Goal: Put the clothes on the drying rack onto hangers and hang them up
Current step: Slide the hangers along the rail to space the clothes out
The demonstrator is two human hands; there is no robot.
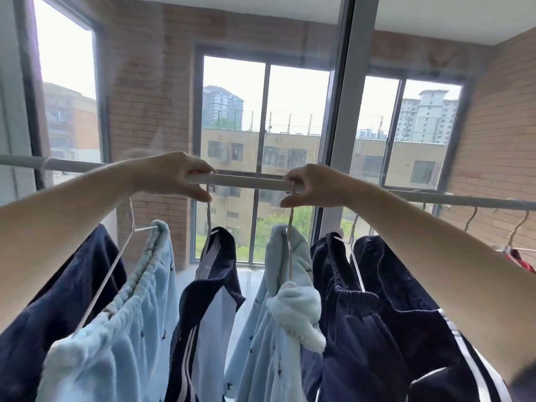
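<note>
A horizontal metal drying rail [249, 181] is shown crossing the frame from 9 o'clock to 3 o'clock, in front of a brick wall [145, 91] and a large window [265, 117]. Both bare forearms are raised to the rail. The left hand [174, 175] is closed around the hook of a hanger [209, 195] at the rail, the hook being pinched between thumb and fingertips. The right hand [310, 185] is likewise closed around the hook of a second hanger [291, 216], with the thumb pressed beneath the rail.

From the left-hand hanger a navy garment with white stripes [208, 291] is suspended at about 6 o'clock. From the right-hand hanger a light blue fleece garment [287, 300] is suspended, just right of centre. At 7 o'clock, light blue patterned trousers [130, 314] are draped over a white wire hanger [116, 262], with a dark navy garment [58, 309] touching them on the far left. At 4 to 5 o'clock, navy trousers with an elastic waistband [362, 314] are hung beside a further navy garment with white stripes [429, 314]. At 3 o'clock, empty hooks [519, 224] are seen on the rail above what may be a red garment [522, 259], largely cut off by the frame edge.
</note>
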